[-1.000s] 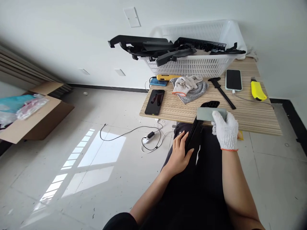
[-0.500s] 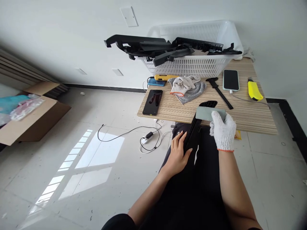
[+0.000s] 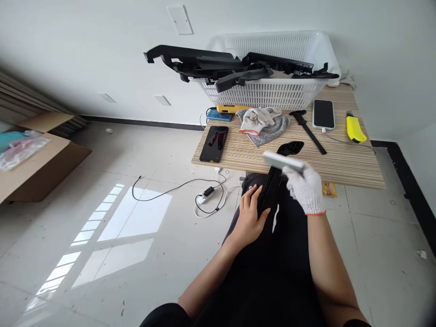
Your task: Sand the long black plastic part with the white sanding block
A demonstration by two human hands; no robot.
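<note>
A long black plastic part [image 3: 272, 178] leans from my lap up onto the front edge of the wooden table [image 3: 354, 163]. My bare left hand [image 3: 251, 217] grips its lower end on my lap. My right hand [image 3: 304, 188], in a white knit glove, is closed on a flat grey block [image 3: 281, 161] held across the part's upper section, just under its vented end [image 3: 290, 147].
A white basket [image 3: 272, 93] piled with black plastic parts stands at the table's back. On the table lie a black phone [image 3: 214, 143], loose gloves on a grey cloth [image 3: 263, 121], a black tool [image 3: 308, 131], a charging phone [image 3: 323, 114], a yellow knife [image 3: 355, 129]. Cables [image 3: 190, 190] trail on the floor; a cardboard box [image 3: 30, 159] sits left.
My right hand has drawn the grey block left and slightly down along the black part and tilted it edge-on. My left hand keeps its grip. The view shifted a little.
</note>
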